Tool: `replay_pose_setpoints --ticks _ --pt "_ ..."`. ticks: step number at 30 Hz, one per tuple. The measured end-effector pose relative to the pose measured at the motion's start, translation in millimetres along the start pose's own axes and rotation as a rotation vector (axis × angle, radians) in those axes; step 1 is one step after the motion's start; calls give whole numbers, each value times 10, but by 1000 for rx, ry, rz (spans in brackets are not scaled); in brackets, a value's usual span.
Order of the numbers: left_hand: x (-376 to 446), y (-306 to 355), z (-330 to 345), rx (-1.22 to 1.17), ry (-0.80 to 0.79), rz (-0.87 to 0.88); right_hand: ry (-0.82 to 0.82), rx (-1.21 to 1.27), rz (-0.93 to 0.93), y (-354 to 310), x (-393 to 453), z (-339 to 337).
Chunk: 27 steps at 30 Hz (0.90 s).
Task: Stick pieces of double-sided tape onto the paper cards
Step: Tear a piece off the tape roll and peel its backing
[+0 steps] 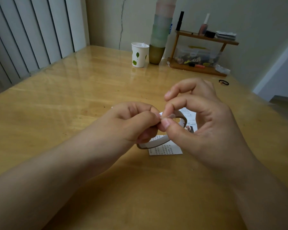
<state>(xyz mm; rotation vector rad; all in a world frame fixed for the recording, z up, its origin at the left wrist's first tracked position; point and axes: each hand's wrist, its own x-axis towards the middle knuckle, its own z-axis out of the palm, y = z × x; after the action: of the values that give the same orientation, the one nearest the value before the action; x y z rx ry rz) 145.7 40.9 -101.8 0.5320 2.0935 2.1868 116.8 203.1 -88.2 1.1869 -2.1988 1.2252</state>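
Tape roll (pixel 158 142) held up above counter (pixel 73 97), between both hands, over paper cards. Left hand (pixel 133 122) curled round roll's left side, thumb and forefinger pinching tape end. Right hand (pixel 198 117) pinches same tape end from right with thumb and forefinger, other fingers raised and loosely bent. Printed card (pixel 165 150) lies flat on counter just below roll; second card (pixel 189 118) partly hidden behind right hand. Paper cup (pixel 139 54), stacked cups (pixel 160 35), wooden shelf (pixel 204 39) stand at far edge
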Motion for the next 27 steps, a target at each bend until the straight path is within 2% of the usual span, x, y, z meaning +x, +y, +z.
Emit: replay_pose_setpoints --ticks 8,16,22,27 --pt "-20 -3 40 -22 -19 -17 -110 121 79 8 -13 -47" --pt "-34 6 102 -23 -74 -19 -134 302 165 35 -23 -33" --pt "52 32 -163 -197 144 17 -62 484 173 -18 -21 -45" --pt "28 -2 -129 -19 157 18 48 641 274 75 8 -47"
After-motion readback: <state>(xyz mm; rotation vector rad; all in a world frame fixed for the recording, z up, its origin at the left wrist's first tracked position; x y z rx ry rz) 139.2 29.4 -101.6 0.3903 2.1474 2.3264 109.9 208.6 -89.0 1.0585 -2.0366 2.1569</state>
